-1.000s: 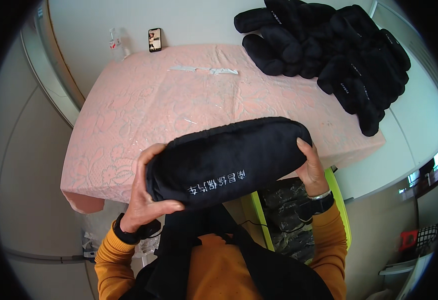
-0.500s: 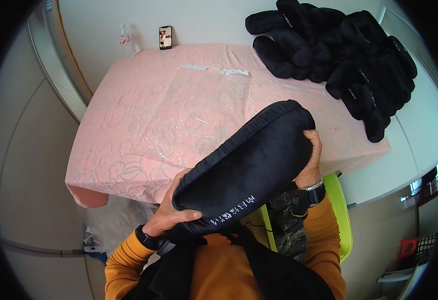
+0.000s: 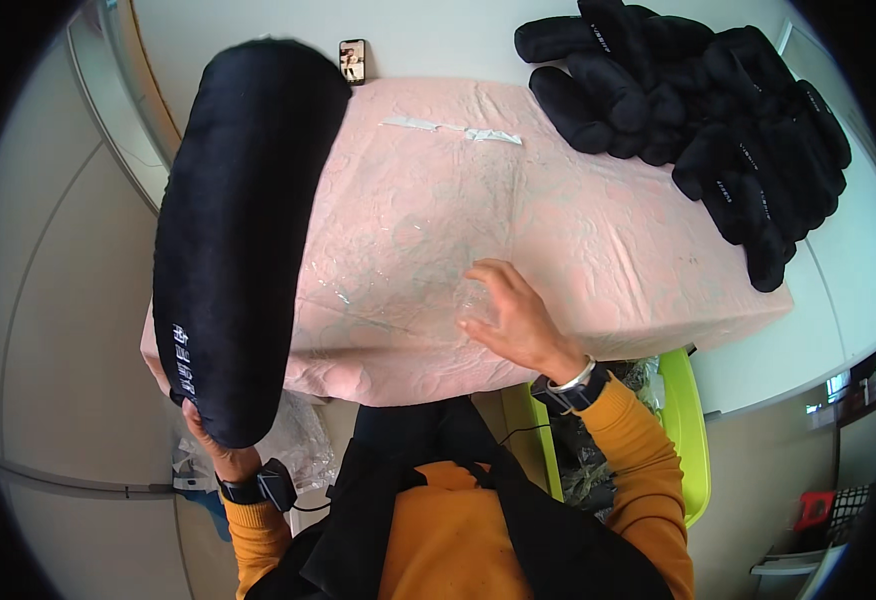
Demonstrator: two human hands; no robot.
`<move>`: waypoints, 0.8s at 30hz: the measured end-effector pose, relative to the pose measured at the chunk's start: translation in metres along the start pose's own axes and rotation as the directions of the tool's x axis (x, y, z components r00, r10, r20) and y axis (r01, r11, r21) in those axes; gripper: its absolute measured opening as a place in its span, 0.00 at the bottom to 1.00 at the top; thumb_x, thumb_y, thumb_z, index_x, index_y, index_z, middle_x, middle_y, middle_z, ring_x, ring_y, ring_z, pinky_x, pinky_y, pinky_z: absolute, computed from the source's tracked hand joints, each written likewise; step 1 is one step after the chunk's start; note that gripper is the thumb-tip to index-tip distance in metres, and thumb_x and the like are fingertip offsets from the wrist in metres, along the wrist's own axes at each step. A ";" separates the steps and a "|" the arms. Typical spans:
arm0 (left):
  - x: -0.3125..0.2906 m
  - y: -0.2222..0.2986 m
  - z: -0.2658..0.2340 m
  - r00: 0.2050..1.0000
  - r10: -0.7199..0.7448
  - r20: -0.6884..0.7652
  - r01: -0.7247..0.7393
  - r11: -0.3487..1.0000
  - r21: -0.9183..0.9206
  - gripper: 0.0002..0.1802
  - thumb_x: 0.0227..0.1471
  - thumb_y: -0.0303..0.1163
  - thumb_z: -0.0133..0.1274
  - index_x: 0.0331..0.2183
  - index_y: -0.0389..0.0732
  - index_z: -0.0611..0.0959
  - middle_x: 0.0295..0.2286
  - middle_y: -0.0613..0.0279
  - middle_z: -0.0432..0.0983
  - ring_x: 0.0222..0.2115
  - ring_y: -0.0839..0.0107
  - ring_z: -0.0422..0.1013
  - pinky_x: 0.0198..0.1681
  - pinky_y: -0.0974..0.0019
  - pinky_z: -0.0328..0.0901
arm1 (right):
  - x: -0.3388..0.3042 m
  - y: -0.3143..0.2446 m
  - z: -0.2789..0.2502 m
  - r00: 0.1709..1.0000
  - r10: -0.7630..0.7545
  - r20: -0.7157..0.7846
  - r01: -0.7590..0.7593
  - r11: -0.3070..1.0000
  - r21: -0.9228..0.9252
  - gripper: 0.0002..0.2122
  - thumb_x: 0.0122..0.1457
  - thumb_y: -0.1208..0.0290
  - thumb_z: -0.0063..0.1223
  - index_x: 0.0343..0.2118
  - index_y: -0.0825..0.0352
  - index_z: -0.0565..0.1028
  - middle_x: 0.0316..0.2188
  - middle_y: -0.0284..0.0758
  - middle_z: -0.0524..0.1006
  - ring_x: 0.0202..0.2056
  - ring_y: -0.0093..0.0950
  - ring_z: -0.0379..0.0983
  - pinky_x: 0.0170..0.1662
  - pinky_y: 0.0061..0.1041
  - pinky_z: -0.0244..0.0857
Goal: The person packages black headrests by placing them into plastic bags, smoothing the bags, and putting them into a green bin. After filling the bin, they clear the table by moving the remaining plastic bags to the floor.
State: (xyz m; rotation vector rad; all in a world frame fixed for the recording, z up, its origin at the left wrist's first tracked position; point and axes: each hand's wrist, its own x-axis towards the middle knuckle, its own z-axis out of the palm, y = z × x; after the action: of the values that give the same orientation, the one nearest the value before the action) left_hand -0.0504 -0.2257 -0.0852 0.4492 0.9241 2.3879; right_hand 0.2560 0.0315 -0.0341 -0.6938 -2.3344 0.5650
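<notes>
A long black plush bolster pillow [image 3: 243, 230] stands nearly upright at the left, over that side of the table. Its lower end is gripped by my left hand [image 3: 220, 445], whose fingers are partly hidden beneath it. White printing runs along the pillow's lower left side. Over the table's front middle, my right hand [image 3: 518, 322] has thumb and fingers apart. Clear plastic film [image 3: 378, 265] lies flat on the cloth, and a bit of it shows between thumb and fingertips; whether they touch it I cannot tell.
A pink patterned cloth [image 3: 598, 240] covers the table. Several black pillows [image 3: 658, 100] are heaped at the back right. A phone [image 3: 353, 62] leans against the wall near white strips [image 3: 448, 128]. Below the table are a lime-green bin [image 3: 693, 440] and crumpled plastic [image 3: 303, 440].
The pillow has swung from in front of me to the left, turning more upright, and now hides the bottle. My right hand has let go of it and moved left over the plastic film.
</notes>
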 end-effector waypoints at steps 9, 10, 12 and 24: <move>-0.017 -0.001 -0.033 0.989 -0.014 -0.145 0.031 0.993 0.115 0.27 0.57 0.49 0.50 0.54 0.44 0.73 0.52 0.61 0.72 0.53 0.66 0.68 0.60 0.62 0.60 | 0.016 0.017 0.028 0.978 -0.031 0.208 0.127 0.873 -0.471 0.16 0.53 0.74 0.58 0.43 0.74 0.70 0.42 0.43 0.72 0.47 0.42 0.68 0.44 0.38 0.67; -0.018 -0.001 -0.033 0.989 -0.014 -0.150 0.031 0.993 0.110 0.27 0.57 0.49 0.50 0.54 0.44 0.73 0.52 0.61 0.72 0.53 0.66 0.68 0.60 0.62 0.60 | 0.018 0.015 0.028 0.976 -0.032 0.213 0.132 0.871 -0.474 0.16 0.53 0.74 0.58 0.43 0.74 0.70 0.42 0.43 0.72 0.47 0.42 0.68 0.44 0.38 0.67; -0.019 -0.001 -0.034 0.970 -0.005 -0.243 0.024 0.997 0.075 0.25 0.57 0.48 0.49 0.51 0.45 0.74 0.49 0.62 0.74 0.51 0.66 0.69 0.59 0.62 0.61 | 0.021 0.012 0.029 0.976 -0.030 0.214 0.138 0.847 -0.514 0.10 0.54 0.76 0.55 0.38 0.73 0.72 0.37 0.42 0.72 0.41 0.41 0.70 0.39 0.38 0.68; -0.049 0.037 -0.162 0.928 -0.080 0.365 0.048 0.994 0.095 0.26 0.53 0.44 0.50 0.50 0.42 0.73 0.49 0.62 0.71 0.49 0.66 0.68 0.55 0.64 0.62 | 0.046 -0.014 0.005 0.980 -0.117 -0.160 0.099 0.988 -0.117 0.06 0.53 0.82 0.55 0.34 0.70 0.76 0.20 0.38 0.71 0.21 0.31 0.69 0.25 0.28 0.62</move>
State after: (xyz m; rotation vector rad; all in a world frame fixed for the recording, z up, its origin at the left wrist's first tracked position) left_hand -0.1021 -0.3613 -0.1803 0.8539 0.8513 2.1092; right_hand 0.2170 0.0477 -0.0097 -0.6329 -2.2428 0.3202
